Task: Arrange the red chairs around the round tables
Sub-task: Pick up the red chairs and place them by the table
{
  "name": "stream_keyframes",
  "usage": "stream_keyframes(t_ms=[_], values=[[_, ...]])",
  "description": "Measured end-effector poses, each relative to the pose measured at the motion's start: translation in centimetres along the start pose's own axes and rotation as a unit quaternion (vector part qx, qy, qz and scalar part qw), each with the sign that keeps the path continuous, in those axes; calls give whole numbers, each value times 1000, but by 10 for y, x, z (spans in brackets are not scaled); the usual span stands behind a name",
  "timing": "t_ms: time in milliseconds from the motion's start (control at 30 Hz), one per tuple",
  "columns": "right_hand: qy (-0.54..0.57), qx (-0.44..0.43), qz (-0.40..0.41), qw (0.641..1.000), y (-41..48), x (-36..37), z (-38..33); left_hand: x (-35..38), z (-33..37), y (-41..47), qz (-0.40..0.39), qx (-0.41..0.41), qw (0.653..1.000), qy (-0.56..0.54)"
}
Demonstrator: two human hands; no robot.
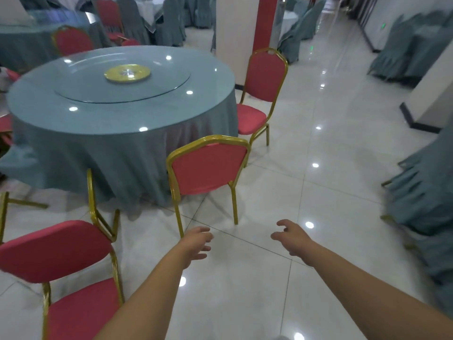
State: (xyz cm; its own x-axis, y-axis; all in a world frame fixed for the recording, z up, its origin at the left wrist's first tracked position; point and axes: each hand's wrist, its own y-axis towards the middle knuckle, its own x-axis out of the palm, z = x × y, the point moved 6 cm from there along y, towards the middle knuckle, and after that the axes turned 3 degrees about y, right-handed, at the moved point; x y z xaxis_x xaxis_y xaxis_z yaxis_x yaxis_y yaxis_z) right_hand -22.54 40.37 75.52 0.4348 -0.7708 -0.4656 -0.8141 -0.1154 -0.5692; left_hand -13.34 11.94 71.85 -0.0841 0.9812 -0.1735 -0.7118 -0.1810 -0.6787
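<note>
1. Floor (331,168): glossy white tiles with dark joints run under my fingers and on ahead. Ceiling lights reflect in them as bright spots, in a row ahead of my right fingers.
2. Round table (98,153): ahead and left of my fingers, draped to the floor in grey-green cloth.
3. Covered chairs (421,192): chairs in grey-green covers stand well right of my right fingers, and more line the corridor farther ahead.
4. Pillar (264,20): a white pillar with a red face stands far ahead, past the table.
5. Glass turntable (159,87): lies on the table top, with a gold disc (127,73) at its middle.
6. Nearest red chair (208,168): gold frame, directly ahead of my fingers, its back towards me and its seat under the cloth's edge. Its rear legs stand just beyond my left fingertips.
7. Second red chair (54,251): left of my left forearm, close to me and apart from the table.
8. Third red chair (266,77): farther ahead, at the table's right edge and facing it.
9. Fourth red chair (73,41): beyond the table's far side.
10. Left hand (196,244): fingers (206,238) spread and loosely bent, holding nothing, above the tiles.
11. Right hand (291,238): fingers (277,236) likewise spread and empty, touching no chair.
</note>
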Motion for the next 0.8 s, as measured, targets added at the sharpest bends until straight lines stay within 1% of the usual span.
stream_keyframes(t_ms=[100,200,267,333,433,567,700,800], values=[[3,-7,-12,1000,8,-2,0,9,4,4,8,-6,1000,-16],[-10,-25,-50,998,26,4,-6,13,4,4,30,-12,999,-42],[-17,-42,-79,996,41,9,-12,13,1,2,56,-22,996,-68],[-29,-47,-112,992,53,15,-18,11,-9,-6,104,-46,986,-119],[-61,-54,-175,981,65,30,-27,10,-29,-26,175,-79,960,-206],[-110,-76,-238,962,78,64,-43,14,-69,-67,240,-114,924,-275],[-157,-85,-312,933,61,125,-51,19,-124,-123,309,-155,880,-327],[-193,-94,-368,905,31,178,-52,16,-174,-168,362,-187,835,-370]])
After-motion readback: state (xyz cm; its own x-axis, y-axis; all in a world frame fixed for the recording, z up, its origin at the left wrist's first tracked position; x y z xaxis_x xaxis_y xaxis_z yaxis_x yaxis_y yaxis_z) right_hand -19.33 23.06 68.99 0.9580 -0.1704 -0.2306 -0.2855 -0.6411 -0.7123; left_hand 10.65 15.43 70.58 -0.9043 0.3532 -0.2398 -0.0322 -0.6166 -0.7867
